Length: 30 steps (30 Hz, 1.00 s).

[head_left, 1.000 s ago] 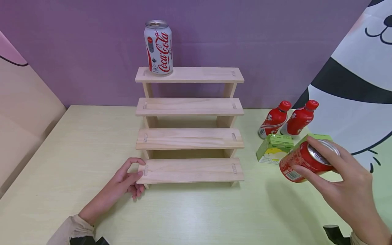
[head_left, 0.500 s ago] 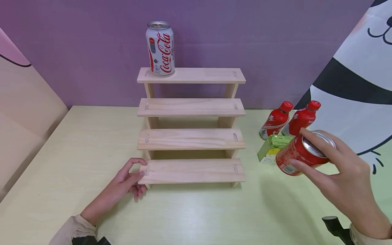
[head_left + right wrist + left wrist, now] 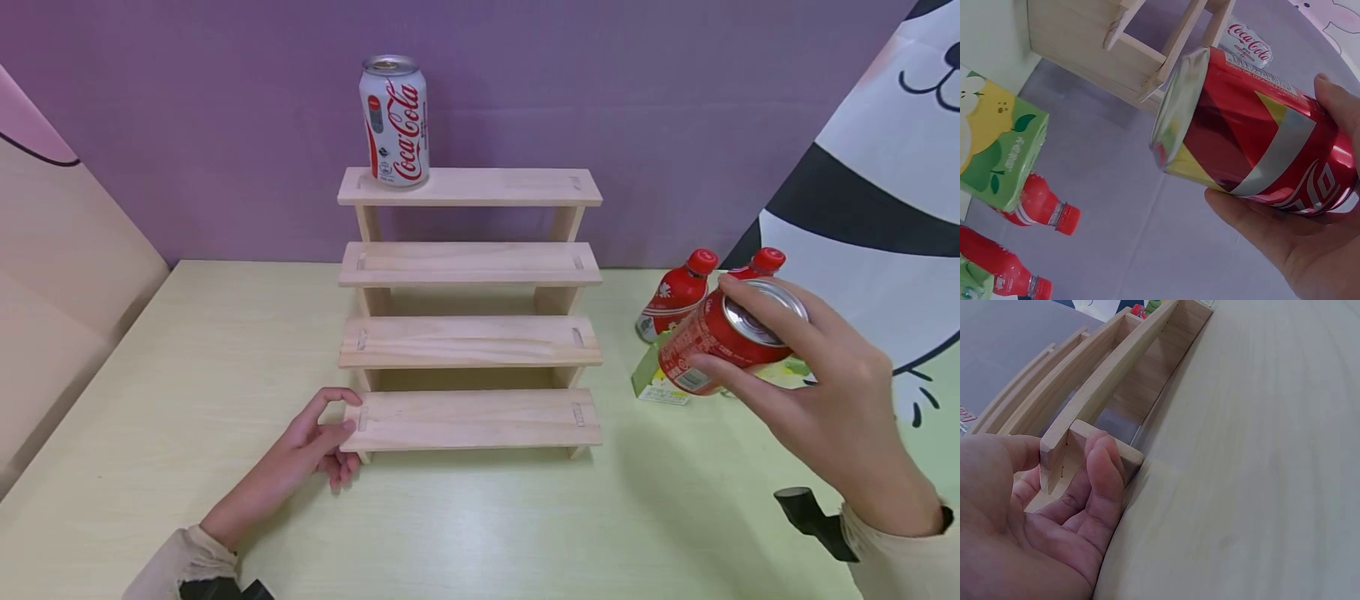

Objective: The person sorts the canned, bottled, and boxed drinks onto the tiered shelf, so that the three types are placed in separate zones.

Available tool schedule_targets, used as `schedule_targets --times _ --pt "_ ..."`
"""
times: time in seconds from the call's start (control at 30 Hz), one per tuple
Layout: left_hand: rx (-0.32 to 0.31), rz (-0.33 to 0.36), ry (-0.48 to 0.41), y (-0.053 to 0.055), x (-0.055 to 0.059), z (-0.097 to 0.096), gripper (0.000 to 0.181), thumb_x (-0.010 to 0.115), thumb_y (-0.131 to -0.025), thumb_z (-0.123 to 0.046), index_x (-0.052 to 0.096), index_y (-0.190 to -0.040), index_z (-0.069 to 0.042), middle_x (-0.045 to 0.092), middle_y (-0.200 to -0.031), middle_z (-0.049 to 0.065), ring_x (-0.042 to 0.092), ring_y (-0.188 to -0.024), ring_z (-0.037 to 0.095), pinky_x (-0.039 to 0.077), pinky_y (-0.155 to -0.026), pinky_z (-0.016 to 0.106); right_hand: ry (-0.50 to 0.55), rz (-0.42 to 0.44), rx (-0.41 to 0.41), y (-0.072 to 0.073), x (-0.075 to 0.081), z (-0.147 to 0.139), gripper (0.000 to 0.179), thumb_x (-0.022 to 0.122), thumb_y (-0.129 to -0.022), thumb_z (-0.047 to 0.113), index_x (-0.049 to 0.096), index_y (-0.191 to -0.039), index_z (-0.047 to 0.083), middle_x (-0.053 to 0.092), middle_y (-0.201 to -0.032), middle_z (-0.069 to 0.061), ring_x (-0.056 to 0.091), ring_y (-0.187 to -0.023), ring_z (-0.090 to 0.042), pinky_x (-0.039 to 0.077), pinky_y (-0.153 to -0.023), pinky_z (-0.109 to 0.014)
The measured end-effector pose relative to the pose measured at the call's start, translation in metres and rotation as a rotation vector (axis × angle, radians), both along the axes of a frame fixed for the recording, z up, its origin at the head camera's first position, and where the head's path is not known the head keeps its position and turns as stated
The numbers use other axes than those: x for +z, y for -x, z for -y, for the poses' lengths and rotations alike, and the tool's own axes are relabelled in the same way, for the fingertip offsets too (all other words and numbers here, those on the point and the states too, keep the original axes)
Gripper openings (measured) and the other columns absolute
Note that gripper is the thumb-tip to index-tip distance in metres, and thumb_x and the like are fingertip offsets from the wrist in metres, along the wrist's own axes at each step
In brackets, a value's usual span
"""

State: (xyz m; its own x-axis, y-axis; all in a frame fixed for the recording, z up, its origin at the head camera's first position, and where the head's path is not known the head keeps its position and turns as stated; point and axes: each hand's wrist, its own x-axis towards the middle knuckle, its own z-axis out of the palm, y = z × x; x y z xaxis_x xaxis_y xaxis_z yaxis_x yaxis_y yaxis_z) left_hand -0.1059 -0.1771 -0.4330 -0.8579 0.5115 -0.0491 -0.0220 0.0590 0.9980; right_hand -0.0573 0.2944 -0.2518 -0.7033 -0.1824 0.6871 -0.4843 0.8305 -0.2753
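My right hand [image 3: 817, 383] grips a red soda can [image 3: 723, 342] in the air at the right, tilted with its silver top toward the hand. In the right wrist view the can [image 3: 1260, 137] lies between thumb and fingers, its silver bottom pointing at the wooden rack. My left hand [image 3: 315, 442] pinches the left end of the lowest step of the wooden step rack [image 3: 472, 421]; in the left wrist view, thumb and fingers [image 3: 1105, 481] close around that board's corner. A white Coca-Cola can [image 3: 395, 123] stands upright on the top step's left end.
Two red bottles, the nearer-left bottle [image 3: 678, 292] and the partly covered bottle [image 3: 765, 262], stand at the back right. Green cartons [image 3: 660, 383] sit before them, partly hidden by the held can. A purple wall [image 3: 247, 125] rises behind the rack.
My right hand has carried the red can up and slightly left, away from the table, and it now covers more of the bottles and cartons. The left hand keeps its hold on the rack.
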Motion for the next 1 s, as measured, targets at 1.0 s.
schedule_targets --times 1.0 --pt "-0.011 -0.010 -0.022 0.001 -0.003 -0.001 0.032 0.045 -0.108 -0.024 0.033 -0.136 -0.015 0.062 -0.078 0.029 0.060 -0.061 0.027 0.055 -0.054 0.037 0.027 -0.121 0.148 0.061 0.037 0.042 0.085 0.092 -0.060 -0.008 0.062 -0.136 0.016 0.064 -0.128 -0.009 0.058 -0.111 -0.005 0.045 -0.085 -0.005"
